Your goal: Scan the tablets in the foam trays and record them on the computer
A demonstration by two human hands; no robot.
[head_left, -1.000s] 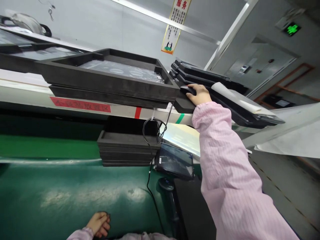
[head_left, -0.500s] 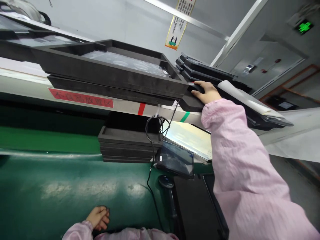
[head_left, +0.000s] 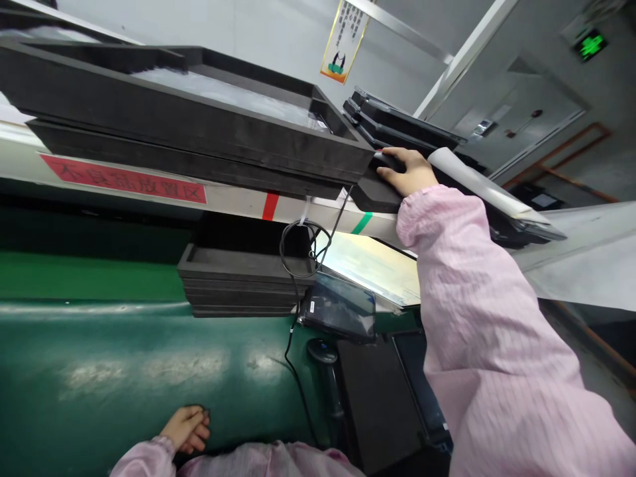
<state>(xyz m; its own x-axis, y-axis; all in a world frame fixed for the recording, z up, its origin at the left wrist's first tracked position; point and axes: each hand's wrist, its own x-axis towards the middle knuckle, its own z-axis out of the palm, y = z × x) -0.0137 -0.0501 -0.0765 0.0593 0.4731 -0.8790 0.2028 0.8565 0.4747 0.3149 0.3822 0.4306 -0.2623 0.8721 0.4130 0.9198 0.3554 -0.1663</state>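
My right hand (head_left: pixel 408 171), in a pink sleeve, reaches up to the shelf and lies cupped over a black computer mouse (head_left: pixel 387 159) that rests on a black pad (head_left: pixel 372 193). Its fingers are curved round the mouse. My left hand (head_left: pixel 187 428) rests low at the near edge of the green conveyor belt (head_left: pixel 124 371), fingers curled in with nothing visible inside them. A black foam tray (head_left: pixel 199 132) holding a clear plastic sheet sits on the shelf just left of the mouse.
A stack of black foam trays (head_left: pixel 238 281) stands on the belt under the shelf. Beside it are a tilted dark screen device (head_left: pixel 340 310), a cable loop (head_left: pixel 298 248), a barcode scanner (head_left: pixel 322 354) and a black mat (head_left: pixel 377 397). Stacked dark panels (head_left: pixel 402 122) lie on the shelf's right.
The view has shifted slightly closer and lower under the shelf. My right hand stays on the mouse; my left hand has barely moved.
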